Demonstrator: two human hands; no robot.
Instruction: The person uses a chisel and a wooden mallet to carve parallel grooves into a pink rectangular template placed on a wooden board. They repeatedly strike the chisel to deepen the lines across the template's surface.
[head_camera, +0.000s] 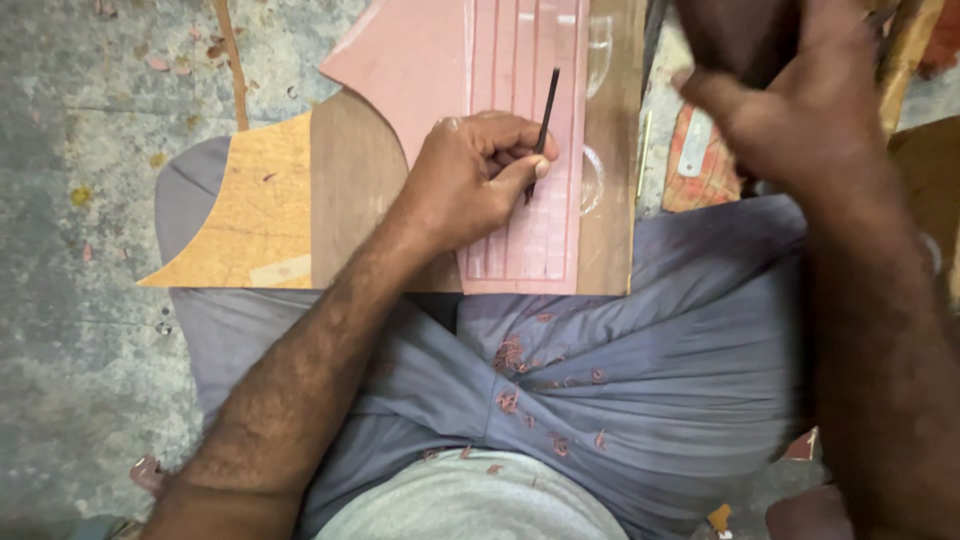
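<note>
The person sits on the floor with a flat brown wooden board (355, 190) across the lap, and on it lies a pale pink sheet of soft material scored with long parallel lines and small squares (520, 120). The left hand (470, 180) rests on that sheet, its fingers (520, 175) pinched narrow around a thin black pointed tool (545, 120), which stands slanted with its upper end rising above the knuckles and its tip down on the grid just beside the thumb. The right hand (800, 100) is raised off to the side, blurred, so I cannot tell how its fingers stand. Below the left wrist, small pink shavings (520, 380) are scattered over the grey-blue cloth (650, 400) on the lap.
</note>
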